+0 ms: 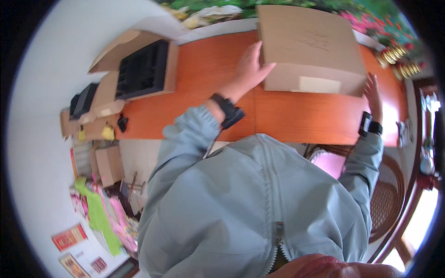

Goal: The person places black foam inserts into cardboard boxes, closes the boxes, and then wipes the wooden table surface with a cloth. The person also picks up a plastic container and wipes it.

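Note:
A closed brown cardboard box (309, 40) with a pale label (320, 84) on its front face sits on the orange-brown wooden table (215, 69). At its left side is my left hand (249, 69), thumb and fingers spread, the thumb overlapping the box's front left corner in view. My right hand (373, 91) is beside the front right corner, fingers extended along that side. Whether either palm presses on the cardboard cannot be made out. Both wrists wear black straps carrying small devices.
An open cardboard box (170, 69) with a black insert (142, 69) stands at the table's left, near a small black object (122, 122). Gold-coloured ornaments (394, 55) stand at the back right. A wicker chair (386, 198) is below the right edge.

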Motion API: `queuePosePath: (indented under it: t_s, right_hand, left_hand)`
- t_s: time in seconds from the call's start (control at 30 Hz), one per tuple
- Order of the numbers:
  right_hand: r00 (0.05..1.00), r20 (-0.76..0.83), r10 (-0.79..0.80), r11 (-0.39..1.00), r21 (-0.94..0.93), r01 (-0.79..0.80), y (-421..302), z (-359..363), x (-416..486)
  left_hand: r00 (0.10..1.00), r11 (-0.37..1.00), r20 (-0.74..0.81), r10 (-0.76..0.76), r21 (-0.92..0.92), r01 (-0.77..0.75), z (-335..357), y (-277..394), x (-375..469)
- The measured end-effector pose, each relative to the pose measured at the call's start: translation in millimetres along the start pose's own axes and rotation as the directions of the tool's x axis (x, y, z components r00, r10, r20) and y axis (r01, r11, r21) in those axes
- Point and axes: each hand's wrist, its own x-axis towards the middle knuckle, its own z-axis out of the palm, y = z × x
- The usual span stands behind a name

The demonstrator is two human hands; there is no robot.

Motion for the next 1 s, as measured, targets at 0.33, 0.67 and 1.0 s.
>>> queuePosePath:
  t_s: [0.33, 0.67, 1.0]
  right_hand:
    - [0.916, 0.317, 0.246, 0.963, 0.032, -0.269, 19.0, 11.6, 65.4]
    - [0.950, 0.297, 0.097, 0.987, -0.154, -0.053, 26.4, 18.3, 13.0]
    - [0.975, 0.150, 0.162, 0.958, 0.213, -0.192, 41.1, 50.0, -107.6]
  left_hand:
    - [0.888, 0.602, 0.376, -0.265, -0.655, 0.456, 65.4, -47.5, 10.9]
    - [0.888, 0.543, 0.226, -0.399, -0.723, 0.428, 35.0, -16.3, -28.8]
    - [0.918, 0.491, 0.263, -0.296, -0.783, 0.382, -39.8, -15.9, -78.2]
